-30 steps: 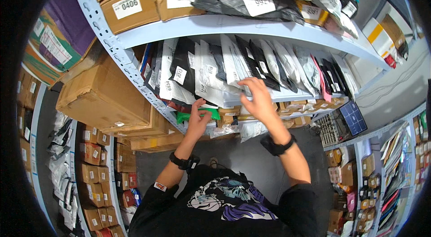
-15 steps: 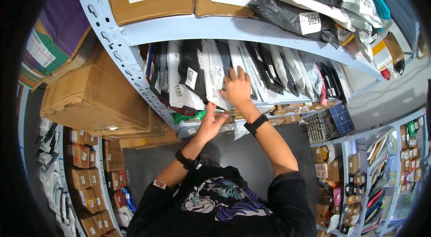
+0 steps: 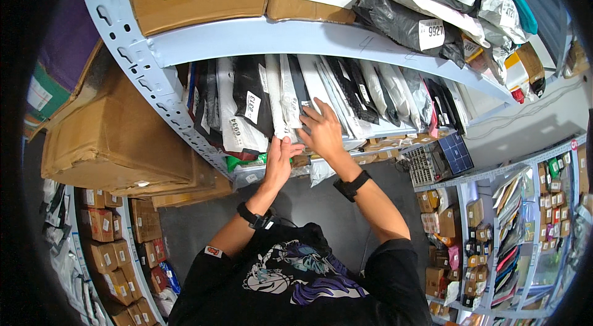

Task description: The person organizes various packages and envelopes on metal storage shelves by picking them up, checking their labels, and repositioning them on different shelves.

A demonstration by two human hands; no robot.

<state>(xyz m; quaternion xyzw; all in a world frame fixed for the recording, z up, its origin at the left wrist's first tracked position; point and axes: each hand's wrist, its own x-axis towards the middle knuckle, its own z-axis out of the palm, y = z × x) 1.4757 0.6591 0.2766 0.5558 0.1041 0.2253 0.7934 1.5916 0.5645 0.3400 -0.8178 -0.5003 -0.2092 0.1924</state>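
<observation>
Upright mailing bags stand packed side by side on the shelf in front of me. My left hand [image 3: 279, 164] is at the lower front end of a narrow white mailing bag [image 3: 273, 97], its fingertips closed on the bag's edge. Just to the right, my right hand [image 3: 324, 136] has its fingers spread against the fronts of the neighbouring bags, including a second white bag [image 3: 289, 100] with a label. To the left of these stand a black mailing bag [image 3: 252, 82] and a wider white bag [image 3: 238, 131], both labelled.
Above the row runs a pale blue shelf beam [image 3: 247, 42], with cardboard boxes [image 3: 197, 2] and dark bags [image 3: 404, 17] on top. A perforated upright [image 3: 145, 82] and large cartons [image 3: 117, 134] stand at left. A keyboard [image 3: 422, 168] lies at right.
My left hand's fingers have drawn together at the white bag's lower end. The right hand has lowered slightly along the bags, and the whole view has shifted a little.
</observation>
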